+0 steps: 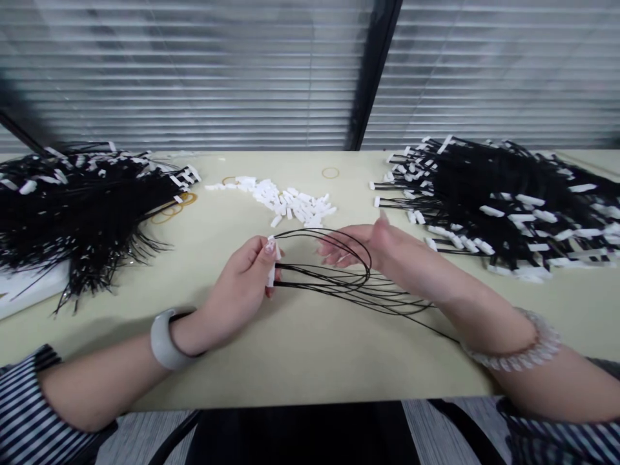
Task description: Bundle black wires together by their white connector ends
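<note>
Pinched between the thumb and fingers of my left hand [245, 278] is a white plastic connector [271, 261], held upright. Several thin black wires [334, 284] run out of it to the right, and some of them curl into a loop. My right hand [363, 248] is stretched out behind and over these wires, its fingers extended and spread a little. Nothing shows in its grip; whether the fingers touch the wires I cannot tell. Beyond both hands lies a loose heap of small white connectors [303, 206].
Black wires with bare ends and white connectors form a pile [97, 213] at the left, partly on a white tray [39, 287]. Another large pile of wires with connectors [504, 200] covers the right. Rubber bands [330, 173] lie on the table [310, 361]. Window blinds [194, 77] stand behind it.
</note>
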`<state>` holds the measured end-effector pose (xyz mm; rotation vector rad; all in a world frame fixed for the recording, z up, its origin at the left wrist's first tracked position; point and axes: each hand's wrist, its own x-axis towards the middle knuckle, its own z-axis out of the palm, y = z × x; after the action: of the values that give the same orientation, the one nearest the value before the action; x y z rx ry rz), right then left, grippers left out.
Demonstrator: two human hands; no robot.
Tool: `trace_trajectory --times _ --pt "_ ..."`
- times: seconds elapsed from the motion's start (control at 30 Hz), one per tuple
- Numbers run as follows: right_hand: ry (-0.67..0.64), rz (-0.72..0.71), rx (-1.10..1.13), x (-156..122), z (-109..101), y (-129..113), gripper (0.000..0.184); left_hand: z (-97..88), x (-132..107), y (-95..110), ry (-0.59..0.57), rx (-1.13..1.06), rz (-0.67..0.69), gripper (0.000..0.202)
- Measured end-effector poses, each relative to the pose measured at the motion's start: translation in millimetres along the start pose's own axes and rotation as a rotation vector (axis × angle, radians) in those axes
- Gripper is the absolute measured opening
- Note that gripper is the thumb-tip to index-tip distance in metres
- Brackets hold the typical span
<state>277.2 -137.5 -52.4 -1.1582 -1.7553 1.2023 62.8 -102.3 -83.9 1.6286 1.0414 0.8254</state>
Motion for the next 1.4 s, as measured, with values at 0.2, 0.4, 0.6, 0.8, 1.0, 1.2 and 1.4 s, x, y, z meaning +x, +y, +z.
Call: trace_trajectory --times 0.2,0.4,0.6,0.8,1.0,1.2,1.4 --pt "0.246 0.016 -0.096 -2 3 -1 0.035 0.6 0 -2 -0.04 -0.096 0.007 0.026" --pt "0.076 -0.083 -0.188 -10 -10 -15 0.046 -0.5 -3 24 -0.065 -0.17 0.206 0.024" --pt "-0.134 -0.086 -0.157 -13 -42 -37 0.045 -4.0 30 107 -0.086 0.032 0.509 0.015" --pt "0.057 -0.236 -0.061 14 -106 -55 0.087 -8.7 106 167 0.066 -0.184 0.518 0.008" --pt "0.185 -0.151 -0.262 57 -134 -59 0.088 -3.6 191 185 0.219 -0.308 0.463 0.015" --pt "0.262 0.063 -0.569 112 -158 -31 0.031 -28.0 260 165 0.375 -0.351 0.292 0.026" --pt "0.414 0.161 -0.795 153 -183 5 0.03 -57.9 298 85 0.418 -0.17 0.045 0.029"
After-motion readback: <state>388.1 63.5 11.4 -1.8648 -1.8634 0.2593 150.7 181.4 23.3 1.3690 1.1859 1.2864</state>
